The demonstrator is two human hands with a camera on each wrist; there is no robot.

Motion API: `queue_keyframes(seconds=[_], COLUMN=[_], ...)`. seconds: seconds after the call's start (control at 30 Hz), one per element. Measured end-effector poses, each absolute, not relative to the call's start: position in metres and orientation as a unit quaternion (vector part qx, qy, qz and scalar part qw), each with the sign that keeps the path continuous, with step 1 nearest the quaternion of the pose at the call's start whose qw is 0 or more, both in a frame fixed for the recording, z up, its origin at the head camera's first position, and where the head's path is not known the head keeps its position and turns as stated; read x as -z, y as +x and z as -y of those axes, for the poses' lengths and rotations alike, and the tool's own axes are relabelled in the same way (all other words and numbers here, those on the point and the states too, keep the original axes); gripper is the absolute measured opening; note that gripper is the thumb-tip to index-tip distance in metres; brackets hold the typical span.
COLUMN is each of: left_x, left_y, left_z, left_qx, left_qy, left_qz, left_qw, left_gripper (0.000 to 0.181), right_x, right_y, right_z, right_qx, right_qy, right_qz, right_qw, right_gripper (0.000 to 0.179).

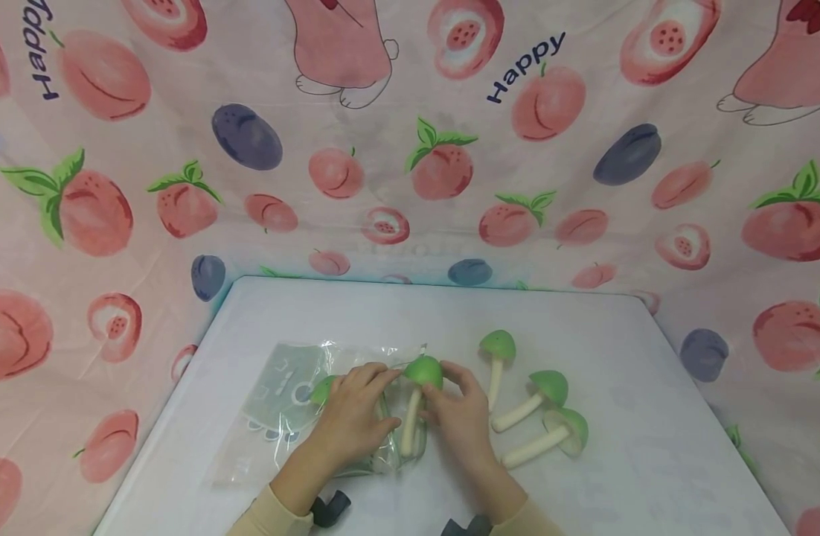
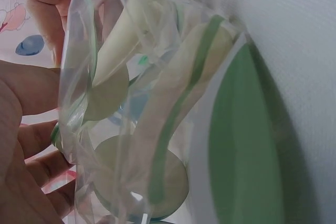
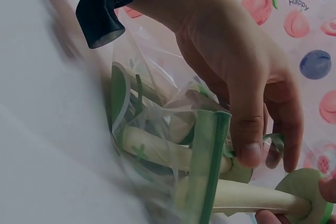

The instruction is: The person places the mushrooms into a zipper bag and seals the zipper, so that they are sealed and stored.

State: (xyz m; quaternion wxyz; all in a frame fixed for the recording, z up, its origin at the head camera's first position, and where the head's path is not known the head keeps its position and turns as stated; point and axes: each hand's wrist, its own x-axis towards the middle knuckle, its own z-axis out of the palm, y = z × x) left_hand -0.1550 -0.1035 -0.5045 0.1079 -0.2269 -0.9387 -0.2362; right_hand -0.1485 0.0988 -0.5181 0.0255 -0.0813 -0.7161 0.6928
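A clear zip bag (image 1: pixel 276 439) with a pale green print lies on the table, toy mushrooms with green caps and off-white stems inside it. One bagged mushroom's cap (image 1: pixel 323 389) shows beside my left hand (image 1: pixel 356 413), which holds the bag's mouth near the green zip strip (image 3: pixel 212 166). My right hand (image 1: pixel 465 411) pinches another mushroom (image 1: pixel 423 371) by its cap, stem toward me, overlapping the bag's opening. In the right wrist view the held mushroom's stem (image 3: pixel 257 196) runs behind the zip strip. The left wrist view shows a bagged stem (image 2: pixel 178 82) through the plastic.
Three more mushrooms lie on the white table (image 1: pixel 617 476) right of my right hand: an upright-looking one (image 1: pixel 498 346), a middle one (image 1: pixel 549 387) and a nearer one (image 1: pixel 571 432). A fruit-print cloth (image 1: pixel 383 149) hangs behind. Black wrist mounts (image 1: pixel 331 508) sit on both wrists.
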Motion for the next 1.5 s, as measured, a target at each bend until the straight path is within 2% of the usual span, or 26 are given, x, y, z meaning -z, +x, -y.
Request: queue_keyframes(seconds=[0.6,1.5], left_x=[0.504,0.503], left_y=[-0.155,-0.154], left_z=[0.103,0.104], left_qx=[0.234,0.248], left_qy=[-0.227,-0.228], left_qz=[0.938,0.937], left_qw=[0.115,0.096], left_gripper=[0.076,0.074], right_x=[0.525,0.538], right_y=[-0.145,-0.147], right_z=[-0.091,-0.084], right_qx=[-0.703,-0.688], right_qy=[-0.065,-0.065], right_qz=[0.708,0.723], right_qw=[0.009,-0.005], right_gripper=[0.051,0.053])
